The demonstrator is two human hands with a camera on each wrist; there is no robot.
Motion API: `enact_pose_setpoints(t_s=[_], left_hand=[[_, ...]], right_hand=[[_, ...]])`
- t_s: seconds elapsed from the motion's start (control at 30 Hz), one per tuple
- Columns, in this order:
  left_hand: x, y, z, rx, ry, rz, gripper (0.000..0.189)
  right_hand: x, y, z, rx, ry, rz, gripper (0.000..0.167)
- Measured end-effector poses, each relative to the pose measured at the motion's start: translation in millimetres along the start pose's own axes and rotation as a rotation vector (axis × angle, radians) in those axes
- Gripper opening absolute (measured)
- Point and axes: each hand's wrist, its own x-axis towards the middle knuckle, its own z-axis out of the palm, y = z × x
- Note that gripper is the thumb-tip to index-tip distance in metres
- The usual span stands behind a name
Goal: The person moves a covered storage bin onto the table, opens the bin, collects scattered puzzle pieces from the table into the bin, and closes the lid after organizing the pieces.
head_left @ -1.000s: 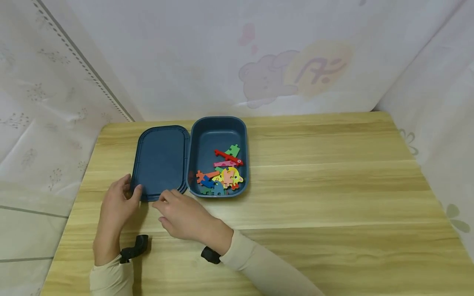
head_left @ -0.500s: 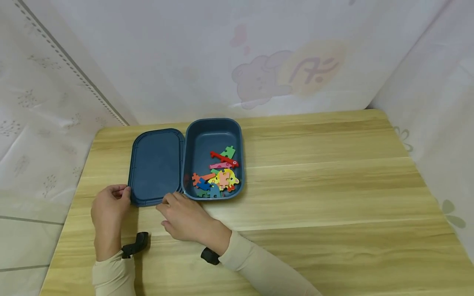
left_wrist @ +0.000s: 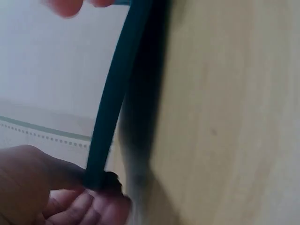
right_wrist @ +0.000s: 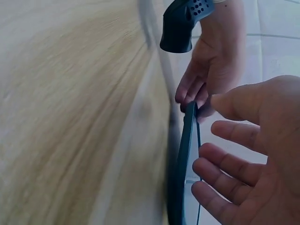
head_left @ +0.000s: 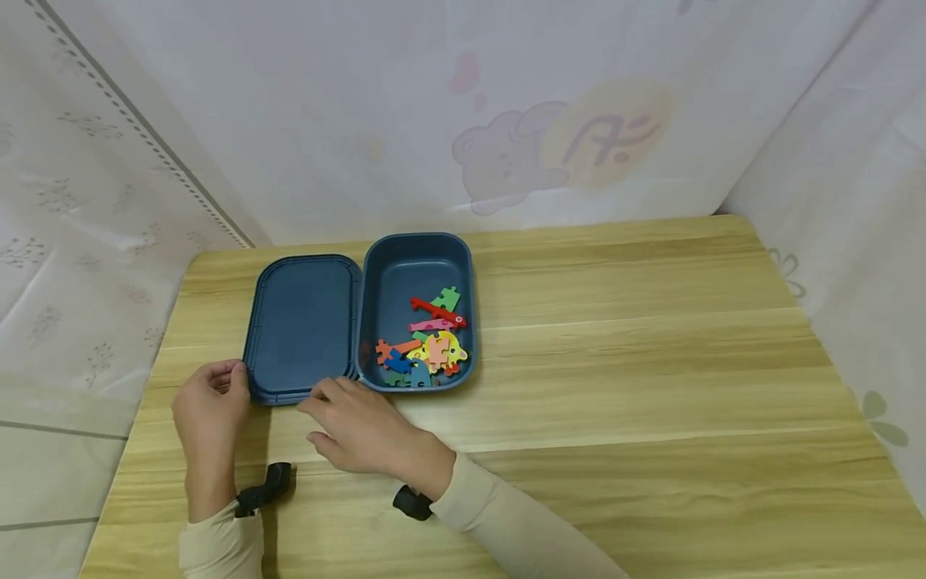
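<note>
A dark blue lid [head_left: 300, 322] lies beside a matching open box [head_left: 405, 281]. My left hand [head_left: 212, 410] pinches the lid's near left corner between thumb and fingers. In the left wrist view the lid's edge [left_wrist: 110, 98] stands a little above the wood, with shadow beneath it. My right hand [head_left: 362, 430] hovers at the lid's near right corner. From the right wrist view, its loosely bent fingers [right_wrist: 225, 161] are spread beside the lid's edge [right_wrist: 183, 173]; whether they touch it I cannot tell.
Several coloured puzzle pieces [head_left: 437, 351] lie in the near part of the box, some red, green, yellow and blue. The wooden table [head_left: 637, 362] stretches away to the right. A patterned white curtain [head_left: 347, 121] hangs behind and at both sides.
My left hand has gone from reaching round the lid's corner to pinching it. The lid's near left corner has shifted slightly left. My right hand stays nearly where it was.
</note>
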Motion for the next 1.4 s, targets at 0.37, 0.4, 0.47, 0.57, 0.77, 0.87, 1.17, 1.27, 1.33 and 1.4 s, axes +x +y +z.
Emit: enact_pose_setpoints(t_s=[0.37,0.4,0.47,0.57,0.77,0.87,1.17,1.27,1.33,1.4], left_hand=[[-2.5,11.6,-14.6,-0.693,-0.246,-0.248,0.053],[-3.5,13.6,-17.0,-0.708,-0.255,-0.26,0.054],[-6.1,18.0,-21.1,-0.749,-0.244,-0.274,0.052],[-10.5,26.0,-26.0,-0.81,-0.188,-0.274,0.044],[-23.6,45.7,-32.4,-0.895,-0.091,-0.168,0.034],[-31.2,56.2,-34.7,-0.926,-0.077,-0.083,0.035],[-50.2,76.2,-35.4,-0.936,-0.102,0.134,0.035],[-54.5,81.0,-35.0,-0.912,-0.128,0.149,0.035],[-57.0,84.0,-34.5,-0.892,-0.141,0.155,0.033],[-59.1,86.2,-33.8,-0.873,-0.15,0.167,0.03]], right_hand=[[1.6,-4.3,-21.6,0.171,0.127,-0.032,0.036],[1.9,-4.6,-24.2,0.188,0.141,-0.032,0.036],[2.3,-4.8,-29.0,0.221,0.174,-0.026,0.035],[3.9,-4.2,-35.7,0.255,0.22,0.003,0.033],[8.7,1.3,-47.0,0.357,0.32,0.105,0.03],[10.9,5.2,-51.5,0.434,0.373,0.153,0.027],[15.1,15.9,-57.5,0.554,0.443,0.228,0.021],[15.1,17.8,-58.1,0.607,0.451,0.24,0.022],[14.9,18.4,-58.1,0.636,0.455,0.248,0.024],[14.6,19.0,-57.4,0.661,0.461,0.254,0.027]])
